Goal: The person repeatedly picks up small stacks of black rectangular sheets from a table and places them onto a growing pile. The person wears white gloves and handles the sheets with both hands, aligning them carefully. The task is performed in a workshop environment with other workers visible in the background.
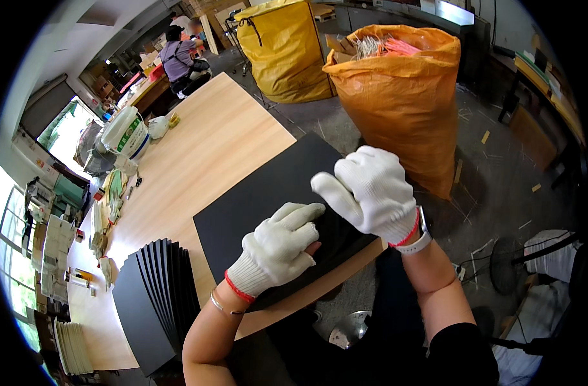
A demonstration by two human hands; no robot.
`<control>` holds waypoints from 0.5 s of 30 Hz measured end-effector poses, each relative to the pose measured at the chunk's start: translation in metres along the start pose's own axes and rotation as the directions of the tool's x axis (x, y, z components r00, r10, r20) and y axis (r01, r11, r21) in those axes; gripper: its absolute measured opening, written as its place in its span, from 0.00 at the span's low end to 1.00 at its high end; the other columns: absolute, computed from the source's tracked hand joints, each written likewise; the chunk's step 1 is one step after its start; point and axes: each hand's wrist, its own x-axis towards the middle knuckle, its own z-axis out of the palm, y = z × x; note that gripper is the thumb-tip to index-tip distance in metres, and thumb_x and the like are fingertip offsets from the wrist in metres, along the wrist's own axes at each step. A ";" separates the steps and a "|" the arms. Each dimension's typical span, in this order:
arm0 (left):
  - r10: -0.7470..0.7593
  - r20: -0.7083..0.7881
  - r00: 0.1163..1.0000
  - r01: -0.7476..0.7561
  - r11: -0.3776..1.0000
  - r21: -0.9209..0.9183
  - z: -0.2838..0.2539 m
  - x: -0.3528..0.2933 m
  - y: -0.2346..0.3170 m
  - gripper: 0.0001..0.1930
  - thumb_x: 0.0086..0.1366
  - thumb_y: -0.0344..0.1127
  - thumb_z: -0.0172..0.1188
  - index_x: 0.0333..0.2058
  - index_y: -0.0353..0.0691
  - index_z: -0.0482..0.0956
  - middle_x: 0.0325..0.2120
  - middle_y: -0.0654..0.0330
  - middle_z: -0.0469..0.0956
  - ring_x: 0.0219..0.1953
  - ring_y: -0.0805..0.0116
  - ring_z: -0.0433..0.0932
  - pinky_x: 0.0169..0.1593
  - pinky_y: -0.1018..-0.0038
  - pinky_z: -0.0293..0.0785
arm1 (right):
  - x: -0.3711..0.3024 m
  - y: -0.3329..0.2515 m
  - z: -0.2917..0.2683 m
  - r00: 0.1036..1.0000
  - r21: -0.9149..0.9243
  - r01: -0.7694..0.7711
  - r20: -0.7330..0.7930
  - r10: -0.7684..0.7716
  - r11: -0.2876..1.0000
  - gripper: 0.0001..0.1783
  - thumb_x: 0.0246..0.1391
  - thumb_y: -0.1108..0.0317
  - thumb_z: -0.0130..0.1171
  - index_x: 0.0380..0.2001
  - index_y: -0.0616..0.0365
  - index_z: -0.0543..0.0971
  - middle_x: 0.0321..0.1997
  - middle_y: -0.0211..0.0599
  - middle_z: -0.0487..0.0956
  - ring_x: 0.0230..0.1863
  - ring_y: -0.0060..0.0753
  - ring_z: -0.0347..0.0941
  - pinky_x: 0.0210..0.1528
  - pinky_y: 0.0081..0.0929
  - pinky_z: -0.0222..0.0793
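A large black sheet point(255, 199) lies on the light wood table in front of me, reaching past its right edge. My left hand point(276, 246), in a white knitted glove with a red cuff, rests on the sheet with its index finger stretched out; a bare fingertip shows at the glove. My right hand point(371, 193), gloved alike, is over the sheet's right part. Its fingers are curled under and its thumb points left; whatever they may grip is hidden. To the left, a fanned stack of black sheets point(146, 299) sits at the table's near edge.
The wood table point(210, 128) carries a white bucket point(125, 133), gloves point(116, 193) and small tools along its left side. An orange sack point(403, 103) with scraps and a yellow sack point(284, 55) stand beyond its right edge. A person point(178, 58) sits farther back.
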 end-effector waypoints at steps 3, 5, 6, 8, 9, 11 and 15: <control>-0.028 -0.028 0.999 0.026 0.997 -0.077 0.004 -0.001 -0.008 0.07 0.54 0.26 0.65 0.32 0.35 0.79 0.54 0.46 0.81 0.56 0.45 0.81 0.52 0.61 0.83 | -0.010 0.007 0.008 0.991 -0.068 0.081 -0.100 -0.088 0.994 0.10 0.49 0.71 0.68 0.36 0.60 0.80 0.23 0.34 0.73 0.22 0.36 0.74 0.26 0.33 0.69; -0.054 -0.032 0.998 0.049 0.988 -0.145 0.002 -0.003 -0.012 0.06 0.55 0.26 0.64 0.32 0.33 0.79 0.55 0.42 0.82 0.53 0.43 0.83 0.54 0.61 0.82 | -0.018 0.010 0.015 0.979 -0.077 0.068 -0.188 -0.082 0.995 0.13 0.49 0.75 0.67 0.39 0.62 0.81 0.24 0.34 0.74 0.23 0.36 0.74 0.27 0.33 0.71; -0.071 -0.020 0.997 0.066 0.982 -0.178 -0.002 -0.005 -0.013 0.06 0.55 0.26 0.64 0.32 0.34 0.79 0.55 0.42 0.82 0.53 0.43 0.83 0.54 0.61 0.82 | -0.022 0.011 0.017 0.978 -0.119 0.044 -0.198 -0.067 0.992 0.17 0.48 0.78 0.67 0.44 0.65 0.81 0.27 0.35 0.74 0.25 0.37 0.76 0.28 0.33 0.75; -0.094 -0.018 0.995 0.088 0.969 -0.231 -0.003 -0.006 -0.016 0.11 0.59 0.34 0.70 0.30 0.35 0.77 0.55 0.41 0.82 0.48 0.43 0.85 0.50 0.62 0.82 | -0.029 0.014 0.020 0.973 -0.111 0.008 -0.230 -0.033 0.994 0.19 0.47 0.78 0.67 0.45 0.65 0.81 0.28 0.36 0.75 0.26 0.38 0.77 0.29 0.33 0.75; -0.139 0.010 0.990 0.138 0.967 -0.216 -0.004 -0.007 -0.013 0.14 0.59 0.37 0.72 0.29 0.36 0.76 0.55 0.42 0.82 0.47 0.43 0.85 0.49 0.63 0.83 | -0.032 0.014 0.022 0.969 -0.106 -0.010 -0.246 -0.016 0.994 0.19 0.47 0.78 0.68 0.45 0.65 0.81 0.28 0.36 0.75 0.27 0.39 0.77 0.29 0.33 0.76; -0.222 0.054 0.973 0.229 0.956 -0.184 -0.009 -0.006 -0.007 0.20 0.58 0.43 0.76 0.27 0.37 0.74 0.55 0.42 0.82 0.45 0.43 0.85 0.47 0.63 0.83 | -0.028 0.012 0.017 0.976 -0.098 -0.009 -0.215 -0.012 0.995 0.21 0.46 0.80 0.68 0.46 0.65 0.81 0.30 0.37 0.76 0.28 0.40 0.78 0.29 0.33 0.76; -0.185 -0.011 0.983 0.176 0.951 -0.256 -0.001 -0.011 -0.021 0.25 0.53 0.47 0.81 0.26 0.39 0.72 0.55 0.42 0.83 0.42 0.44 0.86 0.45 0.63 0.83 | -0.030 0.013 0.019 0.975 -0.031 -0.022 -0.221 0.015 0.999 0.21 0.47 0.80 0.67 0.47 0.66 0.81 0.28 0.37 0.76 0.26 0.40 0.77 0.27 0.33 0.74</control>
